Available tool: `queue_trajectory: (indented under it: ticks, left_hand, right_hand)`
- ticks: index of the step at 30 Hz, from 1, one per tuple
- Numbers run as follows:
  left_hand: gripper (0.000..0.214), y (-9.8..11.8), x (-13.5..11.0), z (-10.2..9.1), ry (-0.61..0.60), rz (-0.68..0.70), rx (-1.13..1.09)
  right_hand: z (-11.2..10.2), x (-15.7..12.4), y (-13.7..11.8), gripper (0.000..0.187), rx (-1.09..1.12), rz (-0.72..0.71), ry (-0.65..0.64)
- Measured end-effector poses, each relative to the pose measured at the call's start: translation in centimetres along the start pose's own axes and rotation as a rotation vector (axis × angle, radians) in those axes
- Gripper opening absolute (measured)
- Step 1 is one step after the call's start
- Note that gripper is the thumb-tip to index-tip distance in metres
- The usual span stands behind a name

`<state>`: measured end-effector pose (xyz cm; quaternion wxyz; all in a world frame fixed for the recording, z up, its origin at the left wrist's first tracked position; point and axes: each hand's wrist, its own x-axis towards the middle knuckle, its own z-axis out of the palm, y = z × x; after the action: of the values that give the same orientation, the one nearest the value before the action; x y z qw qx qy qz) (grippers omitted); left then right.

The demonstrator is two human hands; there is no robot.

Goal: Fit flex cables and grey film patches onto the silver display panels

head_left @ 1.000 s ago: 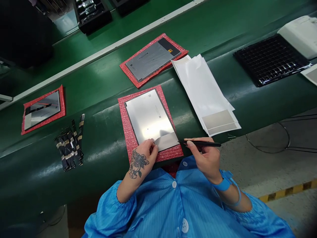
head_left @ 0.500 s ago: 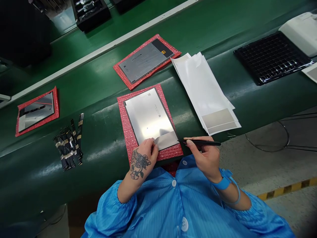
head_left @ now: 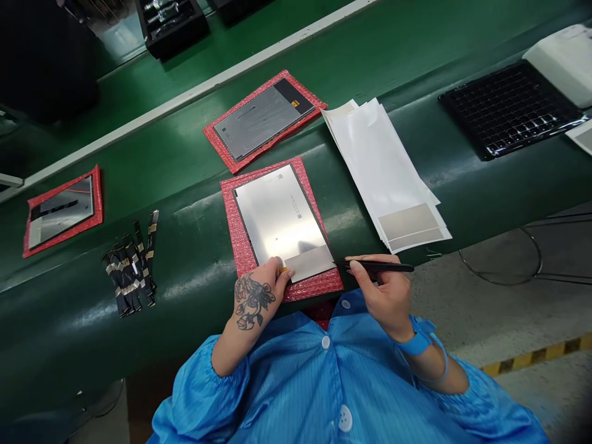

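A silvery display panel (head_left: 277, 216) lies face down on a red bubble-wrap pouch (head_left: 235, 228) before me. Across its near end runs a grey adhesive sheet (head_left: 309, 262). My left hand (head_left: 263, 280) is at the panel's near left corner, thumb and fingers drawn together. A small orange bit shows at its fingertips; what they pinch is mostly hidden. My right hand (head_left: 386, 290) grips black tweezers (head_left: 382, 266) like a pen, their tips at the right edge of the grey sheet. Whether the tips are closed on the sheet I cannot tell.
White backing sheets (head_left: 383, 166) lie to the right, beside a black gridded tray (head_left: 509, 111). Black flex cables (head_left: 127, 271) are bunched at left. Two more pouches with panels, one far (head_left: 263, 120) and one left (head_left: 65, 209), rest on the green belt (head_left: 152, 135).
My left hand has shifted slightly left, uncovering the sheet's left end and an orange bit. The two farther pouches have slid left. My right hand has barely moved.
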<state>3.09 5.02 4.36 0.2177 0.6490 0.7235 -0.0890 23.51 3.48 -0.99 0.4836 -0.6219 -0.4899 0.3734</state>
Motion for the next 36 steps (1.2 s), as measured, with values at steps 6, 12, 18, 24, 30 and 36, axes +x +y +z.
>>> queue_trajectory:
  ticks: [6, 12, 18, 24, 30, 36]
  left_hand:
    - [0.024, -1.2, -0.9, 2.3, 0.34, 0.201, -0.055]
    - [0.032, -0.8, -1.4, 4.8, 0.74, 0.62, 0.074]
    - [0.052, -1.0, -1.1, 6.0, 0.56, 0.637, 0.224]
    - [0.057, -1.2, -1.3, 6.1, 0.512, 0.605, 0.188]
    - [0.059, -1.4, -1.1, 6.1, 0.5, 0.609, 0.18]
    - [0.059, -2.4, -2.5, 6.7, 0.587, 0.662, 0.208]
  right_hand:
    - [-0.8, 0.3, -0.2, 0.005, 0.055, -0.166, 0.075]
    - [0.0, -1.8, -1.7, 0.039, -0.253, -0.703, -0.122]
    - [3.6, -3.1, -3.2, 0.054, -0.835, -0.59, -0.566]
    - [1.0, -1.2, -2.7, 0.054, -1.214, -0.585, -0.482]
    - [-2.6, -0.9, -1.5, 0.054, -1.095, -0.553, -0.201]
    - [-0.7, -1.0, -1.7, 0.054, -0.962, -0.789, -0.277]
